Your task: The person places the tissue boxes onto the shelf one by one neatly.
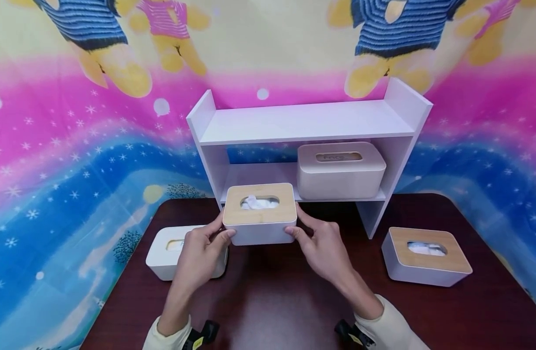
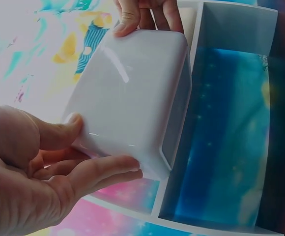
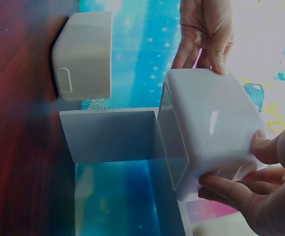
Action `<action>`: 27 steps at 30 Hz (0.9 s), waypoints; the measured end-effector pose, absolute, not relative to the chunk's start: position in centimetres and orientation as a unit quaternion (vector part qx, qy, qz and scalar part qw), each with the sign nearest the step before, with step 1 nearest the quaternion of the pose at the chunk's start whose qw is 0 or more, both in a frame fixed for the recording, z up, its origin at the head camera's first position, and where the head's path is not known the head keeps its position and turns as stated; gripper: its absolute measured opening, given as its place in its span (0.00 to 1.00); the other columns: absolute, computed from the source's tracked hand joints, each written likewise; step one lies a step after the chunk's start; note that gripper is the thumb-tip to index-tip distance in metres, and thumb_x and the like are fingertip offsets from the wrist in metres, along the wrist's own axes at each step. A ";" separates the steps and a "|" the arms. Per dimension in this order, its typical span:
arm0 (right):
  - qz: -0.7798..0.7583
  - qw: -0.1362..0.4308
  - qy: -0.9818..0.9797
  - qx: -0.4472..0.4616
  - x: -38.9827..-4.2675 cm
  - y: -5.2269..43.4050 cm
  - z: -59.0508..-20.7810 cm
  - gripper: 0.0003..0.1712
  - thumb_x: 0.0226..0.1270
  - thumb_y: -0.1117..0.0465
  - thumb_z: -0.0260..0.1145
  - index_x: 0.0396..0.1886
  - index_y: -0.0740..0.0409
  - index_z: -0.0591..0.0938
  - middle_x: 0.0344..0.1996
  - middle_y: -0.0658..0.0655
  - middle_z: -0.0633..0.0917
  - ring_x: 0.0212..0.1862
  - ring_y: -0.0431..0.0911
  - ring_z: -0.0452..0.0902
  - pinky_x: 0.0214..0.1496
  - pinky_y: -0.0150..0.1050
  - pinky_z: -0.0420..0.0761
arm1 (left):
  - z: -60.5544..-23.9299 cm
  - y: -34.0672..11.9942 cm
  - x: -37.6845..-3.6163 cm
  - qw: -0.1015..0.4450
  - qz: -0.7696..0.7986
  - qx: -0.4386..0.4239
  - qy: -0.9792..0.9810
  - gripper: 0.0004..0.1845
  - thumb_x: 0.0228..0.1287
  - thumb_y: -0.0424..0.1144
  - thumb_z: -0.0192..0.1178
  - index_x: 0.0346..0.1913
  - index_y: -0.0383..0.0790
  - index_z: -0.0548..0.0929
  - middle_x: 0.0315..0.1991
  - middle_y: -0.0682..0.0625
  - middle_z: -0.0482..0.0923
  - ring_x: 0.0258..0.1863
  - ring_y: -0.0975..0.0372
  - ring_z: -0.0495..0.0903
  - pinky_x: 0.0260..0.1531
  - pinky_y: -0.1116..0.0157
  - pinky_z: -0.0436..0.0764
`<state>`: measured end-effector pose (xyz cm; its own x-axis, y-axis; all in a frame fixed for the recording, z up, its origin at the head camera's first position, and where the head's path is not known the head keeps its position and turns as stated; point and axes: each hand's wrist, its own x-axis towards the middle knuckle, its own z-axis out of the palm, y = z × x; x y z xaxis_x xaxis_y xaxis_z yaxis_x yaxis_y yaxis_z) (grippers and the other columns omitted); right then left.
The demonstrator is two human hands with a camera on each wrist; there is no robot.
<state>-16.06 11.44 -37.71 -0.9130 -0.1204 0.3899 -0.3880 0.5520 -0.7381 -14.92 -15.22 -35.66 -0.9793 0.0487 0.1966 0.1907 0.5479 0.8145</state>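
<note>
Between both hands is a white tissue box [image 1: 260, 218] with a wooden lid and a white tissue in its oval slot. My left hand [image 1: 199, 255] grips its left end, thumb on the front face. The right hand [image 1: 324, 245] holds the opposite end the same way. In the head view the box overlaps the front edge of the lower shelf board [image 1: 263, 171], left of a larger pale tissue box [image 1: 341, 181] standing on that board. Both wrist views look up at the held box's underside [image 2: 128, 93], with fingers at either end.
A white two-tier shelf [image 1: 303, 120] stands at the back of the dark wooden table [image 1: 276, 301]. An all-white tissue box [image 1: 160, 262] sits on the table at left, partly behind my left hand. Another wooden-lidded tissue box [image 1: 425, 267] rests at right. A patterned cloth [image 1: 75, 194] hangs behind.
</note>
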 end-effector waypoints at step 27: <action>0.455 0.235 -0.850 0.123 -19.7 9.2 -35.6 0.32 0.76 0.53 0.72 0.75 0.55 0.78 0.09 0.43 0.62 0.11 0.38 0.54 0.17 0.34 0.59 | -34.4 -14.5 -18.6 0.178 -0.535 -0.013 -0.826 0.27 0.72 0.38 0.71 0.72 0.47 0.80 0.63 0.41 0.85 0.47 0.56 0.92 0.41 0.77 0.86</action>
<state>-19.68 9.21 -35.61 -0.8597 0.0050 0.5107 -0.4222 0.5558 -0.7161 -18.63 -14.53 -34.35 -0.9364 -0.1692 0.3075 0.2113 0.4280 0.8787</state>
